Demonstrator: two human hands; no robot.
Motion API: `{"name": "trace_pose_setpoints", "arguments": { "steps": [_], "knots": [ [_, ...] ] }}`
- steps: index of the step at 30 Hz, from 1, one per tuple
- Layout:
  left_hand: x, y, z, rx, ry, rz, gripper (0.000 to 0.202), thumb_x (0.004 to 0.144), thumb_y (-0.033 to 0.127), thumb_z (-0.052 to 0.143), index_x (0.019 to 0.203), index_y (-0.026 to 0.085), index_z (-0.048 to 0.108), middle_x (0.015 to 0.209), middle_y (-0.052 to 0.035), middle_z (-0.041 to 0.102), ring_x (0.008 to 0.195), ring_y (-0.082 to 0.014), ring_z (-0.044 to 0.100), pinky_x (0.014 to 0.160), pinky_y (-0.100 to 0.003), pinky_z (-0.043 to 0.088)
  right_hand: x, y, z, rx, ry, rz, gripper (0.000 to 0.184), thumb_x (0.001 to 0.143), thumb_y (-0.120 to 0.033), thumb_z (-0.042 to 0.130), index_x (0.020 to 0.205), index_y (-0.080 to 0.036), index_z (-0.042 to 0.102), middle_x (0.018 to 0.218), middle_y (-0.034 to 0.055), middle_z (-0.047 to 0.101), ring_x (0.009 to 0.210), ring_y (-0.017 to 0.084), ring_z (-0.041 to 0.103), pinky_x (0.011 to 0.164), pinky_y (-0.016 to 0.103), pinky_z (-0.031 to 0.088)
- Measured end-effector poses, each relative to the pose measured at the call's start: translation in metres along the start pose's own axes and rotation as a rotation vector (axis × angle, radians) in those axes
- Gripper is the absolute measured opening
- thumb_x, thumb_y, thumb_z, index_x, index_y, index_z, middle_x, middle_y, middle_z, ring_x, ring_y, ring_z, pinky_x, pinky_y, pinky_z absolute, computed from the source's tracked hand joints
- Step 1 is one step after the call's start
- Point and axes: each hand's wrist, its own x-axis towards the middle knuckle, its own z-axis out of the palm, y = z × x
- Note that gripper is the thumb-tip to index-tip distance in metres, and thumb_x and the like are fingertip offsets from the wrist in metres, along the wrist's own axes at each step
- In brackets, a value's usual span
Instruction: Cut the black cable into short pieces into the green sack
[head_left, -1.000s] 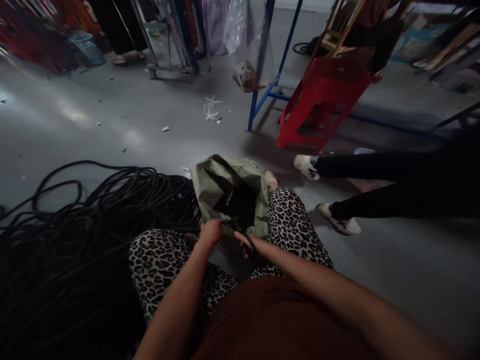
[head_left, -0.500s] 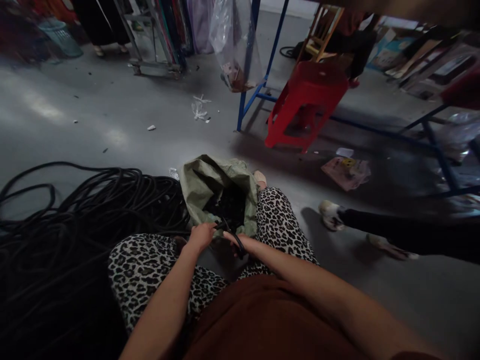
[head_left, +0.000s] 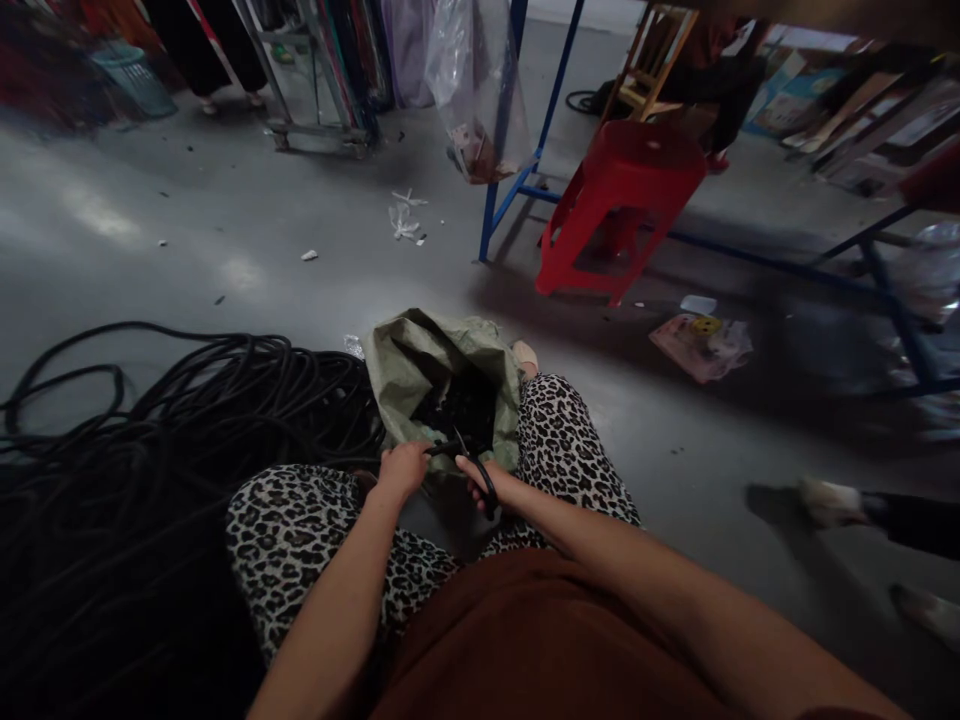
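Note:
My left hand point(head_left: 403, 468) is closed around a black cord point(head_left: 439, 449) just in front of my knees. My right hand point(head_left: 486, 484) grips black-handled scissors point(head_left: 474, 468), whose blades meet that cord. Right behind both hands stands an open green woven sack point(head_left: 409, 365) with dark cut pieces point(head_left: 459, 410) inside. The sack sits on the floor between my legs in leopard-print trousers point(head_left: 300, 525).
A large heap of black cord point(head_left: 150, 440) covers the floor at my left. A red plastic stool point(head_left: 619, 205) and a blue metal frame point(head_left: 517, 185) stand ahead. Another person's legs and shoe point(head_left: 829, 500) are at the right. Litter point(head_left: 701, 335) lies on the floor.
The other person's legs have moved off toward the right edge. My hands stay at the sack's mouth, shifted only slightly, still holding cord and scissors.

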Motion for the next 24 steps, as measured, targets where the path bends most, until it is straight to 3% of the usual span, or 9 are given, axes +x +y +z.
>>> {"name": "trace_pose_setpoints", "arguments": {
  "steps": [10,24],
  "knots": [
    [0.0012,0.0008,0.0016,0.046,-0.047,0.024,0.032,0.088,0.028,0.041,0.113,0.031,0.062,0.106,-0.0058,0.068,0.105,-0.0235,0.060,0.088,-0.038,0.042,0.0020,0.0053,0.0011,-0.062,0.026,0.002,0.046,0.090,-0.051,0.045,0.062,-0.014,0.048,0.040,-0.0052,0.041,0.025,0.008,0.040,0.024,0.018,0.035],
    [0.0008,0.0005,0.0031,0.079,-0.080,-0.003,0.032,0.089,0.028,0.040,0.111,0.027,0.063,0.107,-0.0101,0.067,0.105,-0.0248,0.060,0.089,-0.041,0.042,0.0031,0.0054,0.0014,-0.163,0.068,0.025,0.041,0.089,-0.048,0.047,0.065,-0.015,0.048,0.040,-0.0055,0.039,0.025,0.006,0.037,0.028,0.017,0.033]
  ]
}}
